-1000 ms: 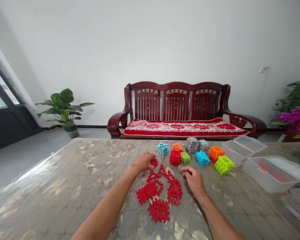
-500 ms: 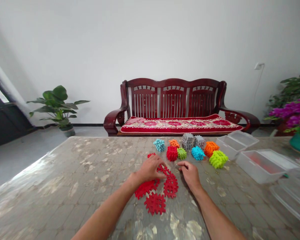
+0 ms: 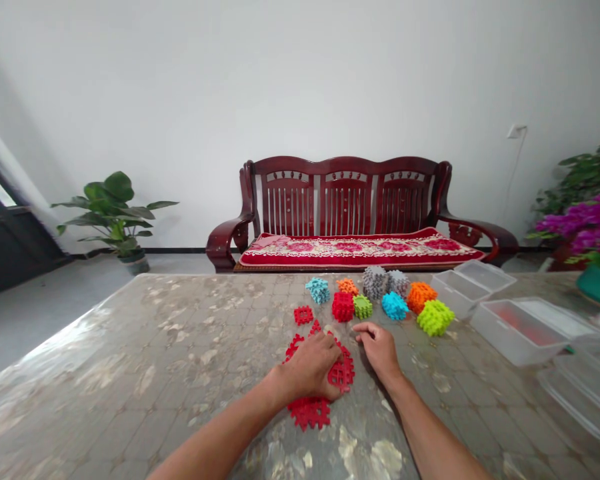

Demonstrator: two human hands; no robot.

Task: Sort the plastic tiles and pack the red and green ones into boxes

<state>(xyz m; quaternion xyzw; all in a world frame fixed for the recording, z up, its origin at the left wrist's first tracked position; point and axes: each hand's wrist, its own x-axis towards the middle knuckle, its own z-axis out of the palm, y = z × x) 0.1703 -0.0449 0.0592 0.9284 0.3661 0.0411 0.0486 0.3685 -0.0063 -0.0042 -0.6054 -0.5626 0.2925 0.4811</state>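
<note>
My left hand is over a group of flat red plastic pieces with notched edges. Its fingers and thumb close around a red notched plate at the right of the group; the palm hides part of it. Below the wrist lies another red notched piece, partly covered. A small red square piece sits apart, beyond the hand. My right hand rests on the table to the right, fingers curled together, with nothing visible in them. Closest beyond it are a red stack and a green stack.
Farther back stand light blue, grey, bright blue, orange and lime stacks. Clear plastic boxes with lids are at the right. A wooden bench stands behind the patterned table.
My left hand has moved down toward me over the red pieces, uncovering the small red square at the far side. My right hand has stayed in place.
</note>
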